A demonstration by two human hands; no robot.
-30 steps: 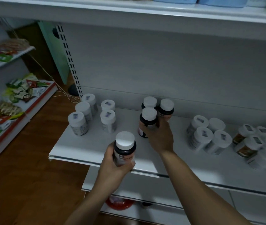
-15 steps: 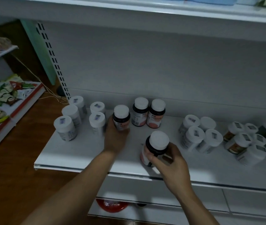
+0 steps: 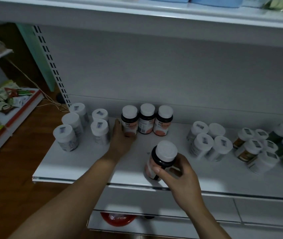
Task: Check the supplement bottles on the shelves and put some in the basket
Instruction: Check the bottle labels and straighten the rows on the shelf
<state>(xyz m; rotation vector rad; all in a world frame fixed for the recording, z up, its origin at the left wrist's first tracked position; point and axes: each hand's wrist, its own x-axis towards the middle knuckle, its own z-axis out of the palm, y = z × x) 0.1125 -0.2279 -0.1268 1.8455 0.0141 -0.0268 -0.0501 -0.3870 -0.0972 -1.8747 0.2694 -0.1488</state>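
Both hands are holding dark bottles. The left hand (image 3: 121,141) is reaching toward the back of the white shelf (image 3: 85,163), its thumb and fingers curling round the lower part of the leftmost dark bottle (image 3: 129,120). That bottle is standing upright on the shelf, just beside the middle dark bottle (image 3: 146,119). The rightmost dark bottle (image 3: 163,121) is standing on the other side of the middle one, so the three white-capped bottles are forming a row close to the back panel.

The right hand (image 3: 182,175) is gripping the tilted dark bottle (image 3: 163,157) near the shelf's front edge, with the thumb lying across the orange label and the fingers wrapping round the far side. Whether its base is touching the shelf cannot be told.

Five white bottles (image 3: 66,140) are standing in a group left of the left hand. Four more white bottles (image 3: 206,144) are clustering to the right, with brown-labelled bottles (image 3: 248,147) beyond them. A red object (image 3: 118,219) is showing partly below the shelf. Snack packets (image 3: 4,100) are lying on a neighbouring rack at the far left.
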